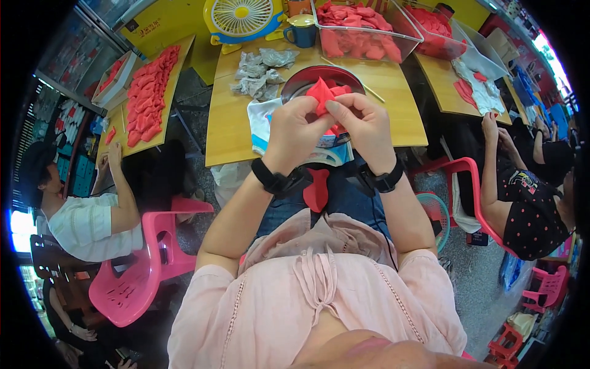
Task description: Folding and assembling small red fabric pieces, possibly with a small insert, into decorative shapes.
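Pinched between my two hands is a small red fabric piece point(321, 96), its pointed corner upward. My left hand point(296, 126) holds its left side with thumb and fingertips. On the other side my right hand point(362, 122) grips it, thumb pressed on the cloth. Both hands are closed and hover above a round metal tin point(351, 79) with more red pieces in it, partly hidden by my hands. White and blue cloth point(261, 126) lies under the tin at the table's near edge. Another red piece point(316, 191) rests on my lap.
Crumpled grey plastic bags point(263, 67), a blue mug point(302, 31) and a fan point(243, 18) stand on my wooden table point(227, 135). Clear bins point(369, 34) of red pieces are at the back right. Co-workers sit at side tables, left and right, beside pink chairs point(144, 264).
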### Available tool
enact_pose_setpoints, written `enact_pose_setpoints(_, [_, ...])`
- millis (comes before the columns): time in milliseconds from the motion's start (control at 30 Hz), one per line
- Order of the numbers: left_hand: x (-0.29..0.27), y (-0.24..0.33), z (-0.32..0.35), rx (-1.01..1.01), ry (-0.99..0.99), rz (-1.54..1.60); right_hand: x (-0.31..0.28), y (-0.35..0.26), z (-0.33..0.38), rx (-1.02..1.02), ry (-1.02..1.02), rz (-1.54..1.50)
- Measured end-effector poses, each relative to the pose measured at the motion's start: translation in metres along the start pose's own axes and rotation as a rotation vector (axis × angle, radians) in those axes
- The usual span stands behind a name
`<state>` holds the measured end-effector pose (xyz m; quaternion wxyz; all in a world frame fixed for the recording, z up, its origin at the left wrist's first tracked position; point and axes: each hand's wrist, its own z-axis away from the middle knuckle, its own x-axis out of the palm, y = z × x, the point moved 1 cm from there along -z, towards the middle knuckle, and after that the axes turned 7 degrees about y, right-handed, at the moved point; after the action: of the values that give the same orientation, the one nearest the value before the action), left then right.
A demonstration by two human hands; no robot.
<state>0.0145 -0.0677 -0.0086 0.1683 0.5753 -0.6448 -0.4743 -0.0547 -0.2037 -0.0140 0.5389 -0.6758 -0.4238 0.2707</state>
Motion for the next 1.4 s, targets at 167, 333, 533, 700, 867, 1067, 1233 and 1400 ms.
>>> enact_pose_setpoints(167, [-0.005, -0.006, 0.011, -0.055, -0.065, 0.201, 0.002, -0.003, 0.009, 0.071, 0.006, 0.034])
enact_pose_setpoints(333, [-0.002, -0.010, 0.021, -0.302, 0.214, 0.727, 0.015, 0.002, 0.020, -0.200, 0.071, 0.248])
enact_pose_setpoints(533, [-0.004, -0.005, 0.023, -0.209, 0.158, 0.377, 0.017, -0.005, 0.027, -0.085, 0.016, 0.099])
enact_pose_setpoints(700, [-0.011, -0.012, 0.025, -0.408, -0.012, 0.756, 0.013, 0.013, 0.022, -0.173, 0.099, 0.177])
enact_pose_setpoints(867, [-0.012, -0.009, 0.027, -0.570, -0.006, 0.991, 0.018, 0.004, 0.028, -0.036, 0.036, 0.118])
enact_pose_setpoints(1067, [-0.009, 0.001, 0.032, -0.738, 0.019, 1.219, 0.021, 0.017, 0.028, -0.247, 0.054, 0.234])
enact_pose_setpoints(1233, [-0.011, -0.013, 0.028, -0.614, -0.005, 0.816, 0.020, 0.017, 0.036, -0.238, 0.074, 0.279])
enact_pose_setpoints(1400, [-0.007, -0.014, 0.040, -0.578, 0.071, 0.843, 0.022, 0.017, 0.038, -0.298, 0.114, 0.316])
